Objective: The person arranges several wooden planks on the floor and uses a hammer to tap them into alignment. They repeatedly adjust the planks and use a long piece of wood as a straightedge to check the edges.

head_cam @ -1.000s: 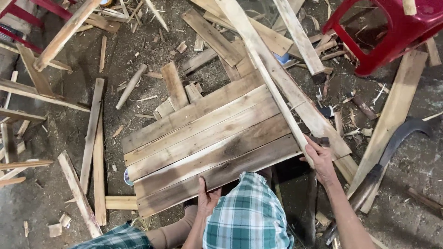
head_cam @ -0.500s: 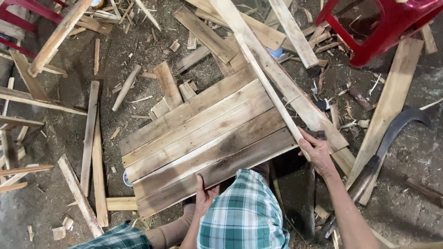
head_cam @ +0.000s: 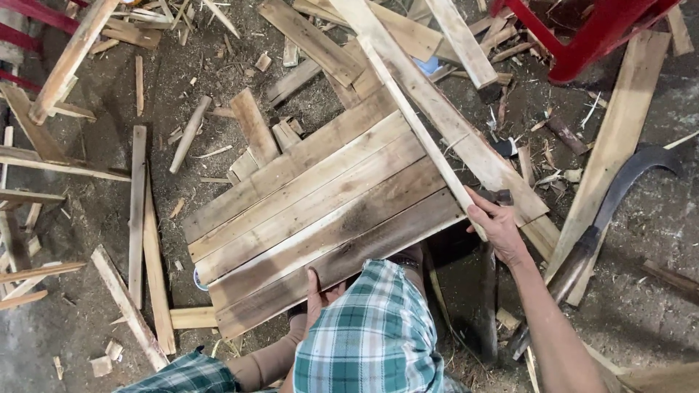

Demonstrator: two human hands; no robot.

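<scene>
Panel of planks [head_cam: 320,211] lies tilted on the littered floor [head_cam: 95,189], steadied at its near edge by the left hand [head_cam: 320,295], fingers closed over it. A thin slat [head_cam: 419,131] is pinched in the right hand [head_cam: 495,225] across the panel's end. Step judged: aligning the slat; squaring is needed next.

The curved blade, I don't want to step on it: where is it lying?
In the head view the curved blade lies on the ground at the right, beyond the right hand, beside a long plank.

Plank panel [head_cam: 320,211]: rough, matt, weathered wood. Slat [head_cam: 419,131]: pale, rough-sawn wood. Stool [head_cam: 582,36]: glossy red plastic.
</scene>
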